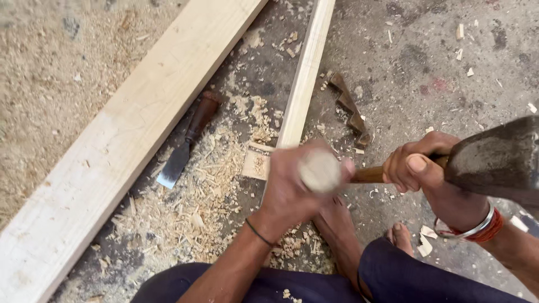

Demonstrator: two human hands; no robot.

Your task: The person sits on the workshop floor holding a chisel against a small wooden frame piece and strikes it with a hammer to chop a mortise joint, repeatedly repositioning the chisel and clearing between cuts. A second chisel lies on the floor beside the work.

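While the left hand steadies a chisel, the right hand holds the hammer raised: chopping a joint.

Head view: both sets of fingers are closed on their handles; the chisel stands on the narrow wooden batten, foot bracing. Judged next: a square strike on the blurred handle end. A spare chisel lies on the floor.

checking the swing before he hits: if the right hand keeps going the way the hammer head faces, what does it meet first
Most likely the round butt of the chisel handle gripped upright in the left hand. The right hand holds the hammer raised near the lens, so depth is unclear, but nothing else shows between them.
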